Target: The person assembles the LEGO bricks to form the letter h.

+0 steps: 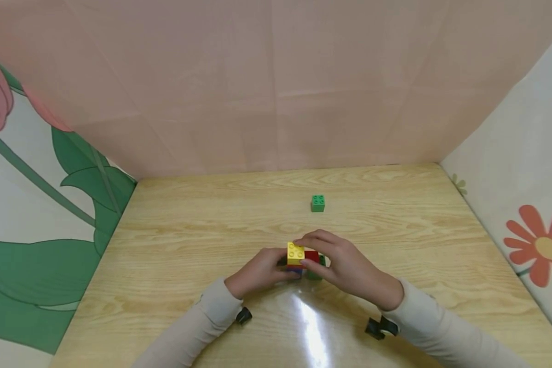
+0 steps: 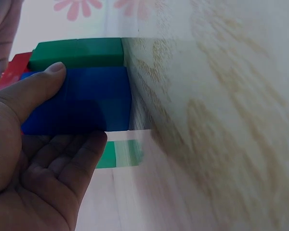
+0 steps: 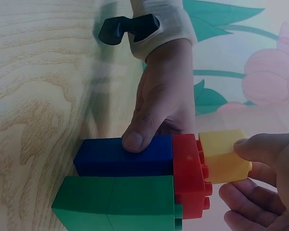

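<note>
My left hand (image 1: 259, 271) grips a blue brick stack (image 3: 115, 156) from the side, thumb on one face and fingers on the opposite one. Beside the blue stands a green column (image 3: 111, 197) of two bricks, with studs on top. A red brick (image 3: 185, 173) sits across the top of the blue and overhangs toward the green. Between thumb and fingers, my right hand (image 1: 349, 263) pinches a yellow brick (image 1: 296, 254) at one end of the red brick's studs. The yellow sits slightly askew; whether it is fully pressed down, I cannot tell.
A lone green brick (image 1: 318, 203) stands farther back on the wooden table (image 1: 202, 214). A pink wall (image 1: 276, 102) rises behind the table, with flower-printed panels at left and right. Dark wrist devices (image 1: 382, 327) hang below both sleeves.
</note>
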`<state>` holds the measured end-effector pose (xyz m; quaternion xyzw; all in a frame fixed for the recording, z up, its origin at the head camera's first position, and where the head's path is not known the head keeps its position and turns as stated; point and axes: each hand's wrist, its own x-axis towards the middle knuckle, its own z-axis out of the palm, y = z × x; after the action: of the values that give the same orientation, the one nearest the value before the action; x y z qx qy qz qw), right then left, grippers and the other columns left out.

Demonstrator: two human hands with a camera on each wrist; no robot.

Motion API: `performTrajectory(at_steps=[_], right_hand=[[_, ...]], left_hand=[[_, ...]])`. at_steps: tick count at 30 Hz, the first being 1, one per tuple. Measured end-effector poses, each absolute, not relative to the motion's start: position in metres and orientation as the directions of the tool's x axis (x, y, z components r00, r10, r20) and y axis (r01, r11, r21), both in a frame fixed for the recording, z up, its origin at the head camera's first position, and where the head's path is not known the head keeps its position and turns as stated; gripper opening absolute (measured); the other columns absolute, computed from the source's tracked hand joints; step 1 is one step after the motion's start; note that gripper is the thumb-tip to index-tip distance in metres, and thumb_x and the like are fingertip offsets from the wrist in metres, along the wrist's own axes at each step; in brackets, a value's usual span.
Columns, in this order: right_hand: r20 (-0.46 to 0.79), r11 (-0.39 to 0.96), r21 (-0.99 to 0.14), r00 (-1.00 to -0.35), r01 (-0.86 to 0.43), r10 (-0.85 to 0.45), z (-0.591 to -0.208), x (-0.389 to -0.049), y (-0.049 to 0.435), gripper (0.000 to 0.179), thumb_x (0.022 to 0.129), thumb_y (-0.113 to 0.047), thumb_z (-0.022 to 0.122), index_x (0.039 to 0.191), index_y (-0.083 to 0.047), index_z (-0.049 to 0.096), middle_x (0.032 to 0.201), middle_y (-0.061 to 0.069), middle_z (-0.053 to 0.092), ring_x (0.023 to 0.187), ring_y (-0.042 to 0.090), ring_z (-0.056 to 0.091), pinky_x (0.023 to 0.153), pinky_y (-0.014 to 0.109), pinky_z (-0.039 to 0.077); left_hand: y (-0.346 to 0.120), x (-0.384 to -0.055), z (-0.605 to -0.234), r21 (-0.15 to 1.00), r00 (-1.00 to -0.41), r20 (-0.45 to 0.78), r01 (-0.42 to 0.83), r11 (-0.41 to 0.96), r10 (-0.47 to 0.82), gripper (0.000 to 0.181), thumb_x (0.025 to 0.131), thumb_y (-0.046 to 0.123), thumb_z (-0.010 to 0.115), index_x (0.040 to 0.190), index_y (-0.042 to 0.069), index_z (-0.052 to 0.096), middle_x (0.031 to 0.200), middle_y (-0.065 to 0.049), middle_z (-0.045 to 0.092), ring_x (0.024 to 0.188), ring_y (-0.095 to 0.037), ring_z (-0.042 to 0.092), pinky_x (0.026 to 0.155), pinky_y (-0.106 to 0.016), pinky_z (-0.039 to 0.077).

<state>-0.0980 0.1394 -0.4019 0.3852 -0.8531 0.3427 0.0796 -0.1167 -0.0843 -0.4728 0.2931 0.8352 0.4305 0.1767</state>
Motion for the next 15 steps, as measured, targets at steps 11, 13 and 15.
performTrajectory(at_steps=[11,13,15], right_hand=[[0.39,0.466,-0.527,-0.69,-0.711,-0.61,-0.4001,-0.0982,0.1383,0.036,0.087,-0.021,0.076,0.121,-0.017,0.066,0.119,-0.007,0.06,0.104,0.009,0.06,0.082,0.028,0.055],[0.39,0.466,-0.526,-0.688,-0.712,-0.611,-0.3997,-0.0983,0.1381,0.036,0.086,-0.021,0.076,0.121,-0.017,0.066,0.119,-0.006,0.06,0.104,0.009,0.06,0.082,0.028,0.055],[0.39,0.465,-0.527,-0.688,-0.712,-0.611,-0.3991,-0.0983,0.1379,0.036,0.086,-0.021,0.076,0.121,-0.017,0.066,0.119,-0.006,0.06,0.104,0.009,0.06,0.082,0.028,0.055]], left_hand=[[-0.0853,-0.1171,-0.4729,0.825,-0.759,-0.025,0.352,0.442,0.651,0.036,0.089,0.033,0.072,0.122,0.022,0.063,0.117,0.012,0.065,0.11,-0.001,0.058,0.092,-0.022,0.048],[-0.0853,-0.1171,-0.4726,0.824,-0.757,-0.024,0.355,0.442,0.653,0.036,0.089,0.033,0.071,0.122,0.022,0.063,0.117,0.011,0.065,0.11,-0.001,0.058,0.092,-0.022,0.048],[-0.0852,-0.1168,-0.4727,0.825,-0.758,-0.024,0.354,0.442,0.652,0.035,0.089,0.033,0.071,0.122,0.022,0.063,0.117,0.011,0.065,0.11,-0.001,0.058,0.092,-0.022,0.048]])
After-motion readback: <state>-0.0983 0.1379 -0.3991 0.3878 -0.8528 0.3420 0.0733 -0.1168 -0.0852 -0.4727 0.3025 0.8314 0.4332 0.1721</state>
